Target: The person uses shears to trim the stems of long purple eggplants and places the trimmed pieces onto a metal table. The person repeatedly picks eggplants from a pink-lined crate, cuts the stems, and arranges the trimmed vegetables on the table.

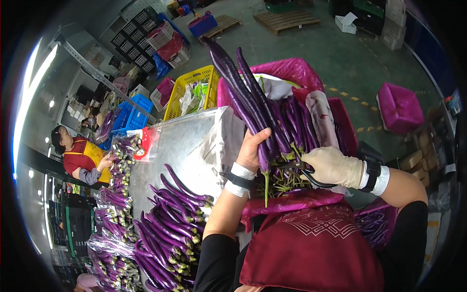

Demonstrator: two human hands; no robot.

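Observation:
My bare left hand (251,148) grips a few long purple eggplants (239,87), tips pointing away from me and green stems towards me. One long stem (266,188) hangs below the others. In my right hand (330,166), which wears a pale glove, are black-handled scissors (316,179); their blades lie close by the eggplants' stem ends. Under both hands stands a crate lined with pink plastic film (306,67). It holds more eggplants (297,120) and, on my side, a heap of green stem pieces (288,182).
Left of me, a metal table (175,144) bears loose eggplants (168,233) and bagged eggplants (113,219). A person in a yellow apron (96,155) handles bags across it. Beyond are a yellow crate (175,98) and blue crate (140,107). A pink-wrapped crate (401,107) sits on the floor.

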